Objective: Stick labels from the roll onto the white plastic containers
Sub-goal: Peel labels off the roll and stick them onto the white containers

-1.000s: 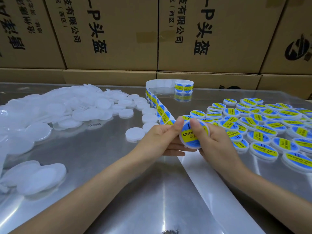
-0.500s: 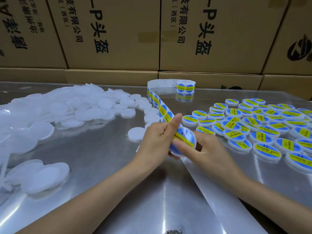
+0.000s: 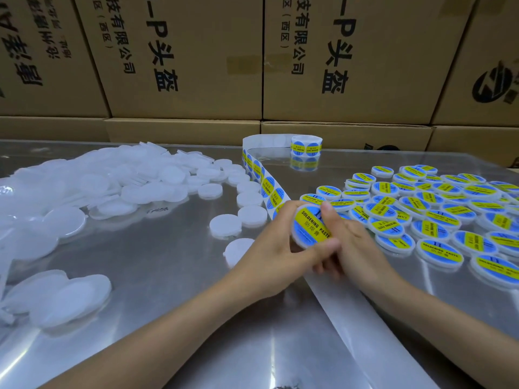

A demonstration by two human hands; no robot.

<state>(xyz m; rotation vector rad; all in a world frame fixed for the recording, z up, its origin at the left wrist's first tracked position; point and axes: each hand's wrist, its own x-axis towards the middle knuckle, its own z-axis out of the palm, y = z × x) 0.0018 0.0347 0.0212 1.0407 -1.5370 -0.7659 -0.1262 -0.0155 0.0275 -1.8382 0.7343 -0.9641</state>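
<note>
Both hands hold one white round container (image 3: 310, 227) with a blue and yellow label on its face, tilted toward me above the steel table. My left hand (image 3: 276, 252) grips it from the left and below. My right hand (image 3: 346, 248) holds it from the right, thumb pressing on the label's upper edge. The label roll (image 3: 306, 146) stands at the back, and its strip of labels (image 3: 266, 185) runs toward my hands. Unlabelled white containers (image 3: 126, 186) lie heaped on the left. Labelled ones (image 3: 438, 217) cover the right side.
The bare backing strip (image 3: 365, 327) trails off toward the near edge of the steel table (image 3: 168, 276). Cardboard boxes (image 3: 337, 66) form a wall behind the table. Two loose white containers (image 3: 226, 226) lie just left of my hands.
The container dipped toward the table between my hands, then came back up with its label facing me. My right thumb has shifted onto the label's top edge.
</note>
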